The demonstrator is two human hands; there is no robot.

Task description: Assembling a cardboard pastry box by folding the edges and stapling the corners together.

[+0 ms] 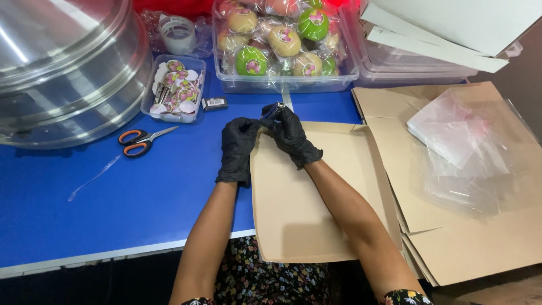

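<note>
- Both hands wear black gloves and meet at the far edge of a flat tan cardboard sheet (305,192) that lies on the blue table (113,192).
- The right hand (293,135) is closed around a small dark metal tool (273,109), which sticks out above its fingers; what kind of tool it is cannot be told, because the hand hides most of it.
- The tool sits at the top of the right hand's grip, just past the sheet's upper left corner and over the blue surface.
- The left hand (238,148) has its fingers curled at the sheet's upper left corner, touching the right hand; whether it pinches the cardboard or only rests against it cannot be told.
- A pair of orange-handled scissors (141,141) lies on the table to the left of the hands, well apart from them.
- Behind the scissors stands a small clear tub of round stickers (175,87), with a small black object (214,103) just beside it.
- Farther back is a clear bin (285,82) of wrapped green and tan round items, near the tool but not touching it.
- A large metal lid or pan (62,62) fills the far left corner.
- To the right lie more cardboard sheets (468,248) with clear plastic bags (468,141) on top.
</note>
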